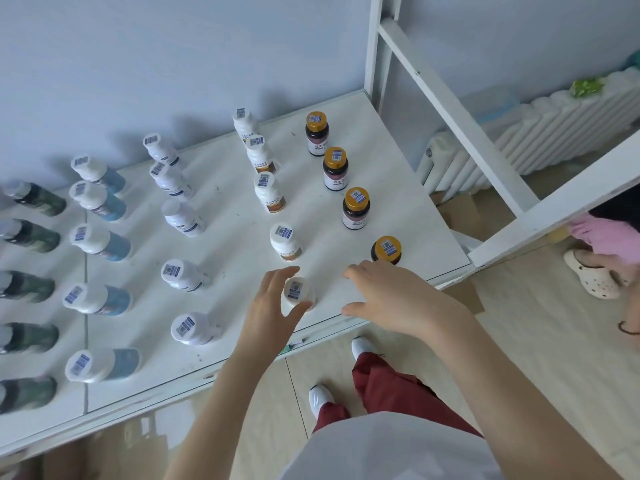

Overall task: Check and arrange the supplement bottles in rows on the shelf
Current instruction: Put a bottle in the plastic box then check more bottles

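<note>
Supplement bottles stand in rows on the white shelf (pixel 225 237). At the front of the orange-label row, a white-capped bottle (pixel 297 292) sits between the curled thumb and fingers of my left hand (pixel 273 306); whether they touch it is unclear. My right hand (pixel 391 299) hovers with relaxed fingers over the shelf's front right corner, just in front of a gold-capped dark bottle (pixel 386 249). Three more gold-capped bottles (pixel 356 207) line up behind it. Rows of white bottles (pixel 180 216), blue-label bottles (pixel 98 242) and dark green bottles (pixel 33 233) stand to the left.
The shelf's white frame posts (pixel 457 123) rise at the right. A white radiator (pixel 554 123) stands against the wall beyond. Another person's foot in a cream clog (pixel 592 278) is on the floor at right. My own feet (pixel 322 400) are below the shelf edge.
</note>
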